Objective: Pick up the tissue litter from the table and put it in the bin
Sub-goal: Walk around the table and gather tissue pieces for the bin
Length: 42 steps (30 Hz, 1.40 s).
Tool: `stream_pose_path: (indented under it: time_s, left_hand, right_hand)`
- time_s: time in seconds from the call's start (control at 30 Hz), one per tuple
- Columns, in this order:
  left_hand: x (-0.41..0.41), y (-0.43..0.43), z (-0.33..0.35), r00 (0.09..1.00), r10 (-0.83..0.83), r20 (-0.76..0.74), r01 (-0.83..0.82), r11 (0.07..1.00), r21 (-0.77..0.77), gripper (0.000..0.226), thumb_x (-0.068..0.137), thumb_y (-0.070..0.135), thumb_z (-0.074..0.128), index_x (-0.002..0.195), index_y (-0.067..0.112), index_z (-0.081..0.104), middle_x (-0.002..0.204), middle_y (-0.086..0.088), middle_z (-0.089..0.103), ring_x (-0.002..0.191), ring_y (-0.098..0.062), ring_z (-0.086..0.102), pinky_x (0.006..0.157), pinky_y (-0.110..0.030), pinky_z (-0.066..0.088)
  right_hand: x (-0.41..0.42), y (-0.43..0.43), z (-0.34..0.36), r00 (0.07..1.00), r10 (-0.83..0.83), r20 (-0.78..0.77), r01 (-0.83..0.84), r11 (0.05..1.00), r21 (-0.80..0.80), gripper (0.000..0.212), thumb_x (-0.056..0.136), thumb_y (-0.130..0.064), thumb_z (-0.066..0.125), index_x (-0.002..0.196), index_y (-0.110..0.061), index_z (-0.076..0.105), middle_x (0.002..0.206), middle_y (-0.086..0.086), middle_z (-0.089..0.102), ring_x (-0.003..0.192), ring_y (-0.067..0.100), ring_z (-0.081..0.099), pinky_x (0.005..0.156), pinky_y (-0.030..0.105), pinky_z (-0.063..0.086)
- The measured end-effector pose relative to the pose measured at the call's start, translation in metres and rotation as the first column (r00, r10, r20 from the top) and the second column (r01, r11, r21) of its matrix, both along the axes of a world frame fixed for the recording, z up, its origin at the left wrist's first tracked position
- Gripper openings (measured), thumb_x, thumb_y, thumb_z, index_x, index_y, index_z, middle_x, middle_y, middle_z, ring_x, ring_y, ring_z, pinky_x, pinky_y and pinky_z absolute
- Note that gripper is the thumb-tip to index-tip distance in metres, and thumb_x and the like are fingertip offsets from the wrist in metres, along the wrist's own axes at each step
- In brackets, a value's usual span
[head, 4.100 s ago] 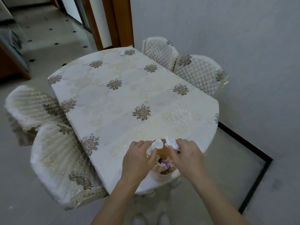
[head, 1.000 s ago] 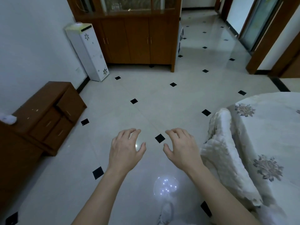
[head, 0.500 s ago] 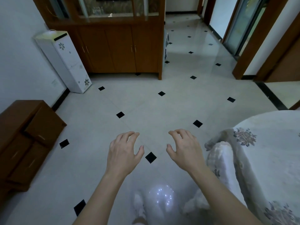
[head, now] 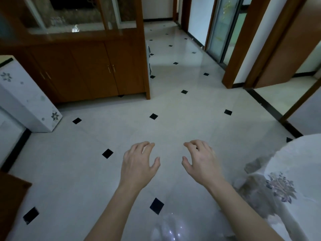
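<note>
Hovering over the tiled floor (head: 121, 136), both hands, left (head: 138, 165) and right (head: 201, 161), spread empty.

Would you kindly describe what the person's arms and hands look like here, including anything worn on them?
Both forearms are bare as far as the frame shows, with no sleeves in view. The left hand and right hand carry no gloves, and no rings, watch or bracelets are visible on the fingers or wrists.

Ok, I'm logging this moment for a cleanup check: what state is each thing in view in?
left hand: open, empty, fingers spread over the floor
right hand: open, empty, fingers curled
cabinet doors: shut
table: covered with a flowered cloth, only its edge showing
tissue and bin: not in view
</note>
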<state>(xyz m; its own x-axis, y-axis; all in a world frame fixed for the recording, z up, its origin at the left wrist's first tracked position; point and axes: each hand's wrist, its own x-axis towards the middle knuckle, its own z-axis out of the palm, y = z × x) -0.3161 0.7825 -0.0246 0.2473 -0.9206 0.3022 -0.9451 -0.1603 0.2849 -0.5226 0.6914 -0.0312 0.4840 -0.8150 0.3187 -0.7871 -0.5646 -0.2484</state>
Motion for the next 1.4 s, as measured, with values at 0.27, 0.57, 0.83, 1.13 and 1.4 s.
stream_pose_path:
  time_s: [0.27,0.57,0.83,1.13,1.4]
  left_hand:
    - [0.033,-0.133,0.003,0.981,-0.192,0.026,0.191,0.980,0.049,0.050,0.084,0.047,0.046,0.121,0.019,0.064,0.119,0.001,0.066,0.109,-0.022,0.060,0.083,-0.040,0.050]
    - [0.010,-0.284,-0.008,0.943,-0.330,0.033,0.326,0.940,0.100,0.052,0.084,0.049,0.044,0.123,0.020,0.064,0.121,0.003,0.066,0.111,-0.020,0.060,0.085,-0.039,0.050]
    - [-0.064,-0.460,-0.008,0.891,-0.454,0.018,0.450,0.888,0.096,0.051,0.086,0.048,0.047,0.124,0.020,0.063,0.122,0.001,0.066,0.111,-0.021,0.059,0.088,-0.040,0.051]
    - [-0.160,-0.608,0.003,0.842,-0.539,0.011,0.536,0.839,0.093,0.051,0.087,0.049,0.046,0.126,0.022,0.061,0.124,0.004,0.064,0.114,-0.018,0.058,0.089,-0.038,0.048]
    - [-0.242,-0.704,-0.003,0.754,-0.657,-0.013,0.655,0.749,0.100,0.048,0.085,0.046,0.055,0.126,0.021,0.062,0.123,0.003,0.065,0.113,-0.018,0.058,0.089,-0.037,0.047]
  right_hand:
    - [0.026,-0.093,0.010,0.989,-0.150,-0.016,0.150,0.989,0.012,0.044,0.080,-0.038,0.050,0.114,-0.015,0.065,0.109,0.004,0.063,0.105,0.028,0.060,0.082,0.041,0.052]
    - [-0.007,-0.205,-0.010,0.952,-0.304,-0.017,0.305,0.951,0.046,0.043,0.080,-0.038,0.051,0.115,-0.016,0.065,0.109,0.003,0.065,0.105,0.027,0.061,0.083,0.042,0.052]
    - [-0.078,-0.345,-0.011,0.893,-0.450,0.016,0.448,0.892,0.059,0.043,0.079,-0.037,0.052,0.113,-0.016,0.067,0.108,0.004,0.067,0.104,0.027,0.063,0.083,0.042,0.054]
    - [-0.172,-0.472,-0.008,0.824,-0.566,0.001,0.565,0.823,0.056,0.041,0.080,-0.035,0.058,0.115,-0.015,0.066,0.109,0.006,0.067,0.105,0.027,0.062,0.083,0.043,0.054]
    - [-0.244,-0.540,-0.018,0.730,-0.683,-0.008,0.682,0.728,0.076,0.041,0.079,-0.034,0.066,0.116,-0.016,0.067,0.110,0.005,0.067,0.104,0.025,0.062,0.084,0.040,0.052]
